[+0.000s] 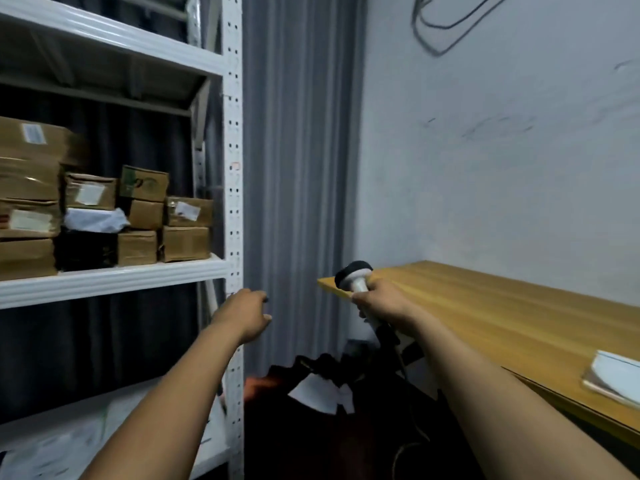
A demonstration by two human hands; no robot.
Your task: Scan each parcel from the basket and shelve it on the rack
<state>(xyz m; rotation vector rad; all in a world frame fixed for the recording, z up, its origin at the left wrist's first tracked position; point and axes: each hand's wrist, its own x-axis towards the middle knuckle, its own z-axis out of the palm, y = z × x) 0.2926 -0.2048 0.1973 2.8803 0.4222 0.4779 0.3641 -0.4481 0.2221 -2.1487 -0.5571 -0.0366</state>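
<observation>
My right hand (379, 301) grips the white handle of a barcode scanner (353, 275), whose black head points up and left above the corner of the wooden table. My left hand (247, 315) hangs empty in front of the white rack's upright post (232, 168), fingers loosely curled. On the rack's middle shelf (110, 280) stand several brown cardboard parcels (185, 242), with a white and a black soft parcel among them. Below my hands lie dark parcels with white labels (318, 393) in a dim heap; the basket itself is hard to make out.
A wooden table (502, 317) runs along the right wall with a white flat object (616, 375) near its front edge. Grey curtains (298, 150) hang between rack and wall. The lower shelf (69, 434) holds pale soft parcels. The scanner's cable drops toward the floor.
</observation>
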